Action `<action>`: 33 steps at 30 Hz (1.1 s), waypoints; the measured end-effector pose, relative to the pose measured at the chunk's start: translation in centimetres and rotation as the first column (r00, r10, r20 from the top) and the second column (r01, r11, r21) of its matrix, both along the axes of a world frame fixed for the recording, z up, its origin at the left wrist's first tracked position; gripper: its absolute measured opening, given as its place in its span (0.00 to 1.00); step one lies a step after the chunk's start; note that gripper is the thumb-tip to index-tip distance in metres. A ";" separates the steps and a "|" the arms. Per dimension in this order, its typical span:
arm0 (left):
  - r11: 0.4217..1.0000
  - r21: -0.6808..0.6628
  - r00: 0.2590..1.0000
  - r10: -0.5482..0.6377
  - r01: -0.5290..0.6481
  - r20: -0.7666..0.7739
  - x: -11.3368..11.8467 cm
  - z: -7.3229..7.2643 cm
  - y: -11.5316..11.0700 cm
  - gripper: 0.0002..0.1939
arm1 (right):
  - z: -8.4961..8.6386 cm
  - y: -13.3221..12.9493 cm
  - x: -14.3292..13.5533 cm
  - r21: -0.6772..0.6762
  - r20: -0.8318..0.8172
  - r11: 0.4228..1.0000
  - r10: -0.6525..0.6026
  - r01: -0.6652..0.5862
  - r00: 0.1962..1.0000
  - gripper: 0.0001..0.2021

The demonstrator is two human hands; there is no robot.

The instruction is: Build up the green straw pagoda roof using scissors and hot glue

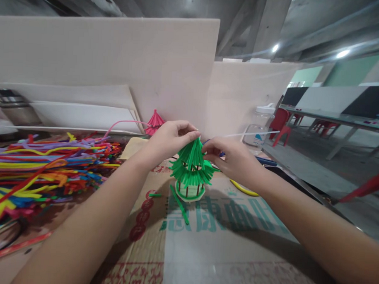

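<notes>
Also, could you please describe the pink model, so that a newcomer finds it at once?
Find the tall pale board at the back. Near its foot, just beyond the left hand, the pink model shows its pointed, ridged roof. Its colour sets it apart from the green model beside the right hand.

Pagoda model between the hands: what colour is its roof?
Green, showing best in the head view.

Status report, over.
Left hand at green roof's peak. Right hand beside roof. Green pavilion upright on cardboard. Loose green stem in front.
</notes>
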State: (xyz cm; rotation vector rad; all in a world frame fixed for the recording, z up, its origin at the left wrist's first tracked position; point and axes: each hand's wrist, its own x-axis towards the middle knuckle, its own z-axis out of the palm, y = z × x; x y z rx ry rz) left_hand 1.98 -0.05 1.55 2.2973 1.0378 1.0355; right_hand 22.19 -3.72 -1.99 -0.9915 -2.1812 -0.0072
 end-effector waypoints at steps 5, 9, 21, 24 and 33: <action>0.999 0.047 1.000 -0.007 0.007 -0.006 0.0 -0.1 0.1 0.16 | 0.0 0.0 -0.1 0.086 0.001 0.996 0.033 -0.033 0.999 0.06; 0.999 0.049 1.000 0.002 -0.001 -0.013 0.0 -0.1 0.1 0.16 | -0.2 0.2 -0.1 0.127 0.024 0.992 0.026 -0.028 0.999 0.05; 0.998 0.065 1.000 -0.016 0.016 -0.011 -0.1 -0.2 0.4 0.16 | -0.8 0.2 -0.6 0.333 0.091 0.942 0.023 -0.052 0.996 0.05; 0.996 0.083 1.000 -0.012 0.014 -0.020 -0.1 -0.2 0.4 0.16 | -0.8 0.2 -0.6 0.385 0.147 0.921 0.003 -0.060 0.989 0.07; 0.999 0.037 1.000 0.017 -0.016 -0.005 -0.3 -0.1 0.5 0.16 | 1.2 0.1 1.1 -0.067 -0.057 0.996 -0.067 0.063 0.996 0.07</action>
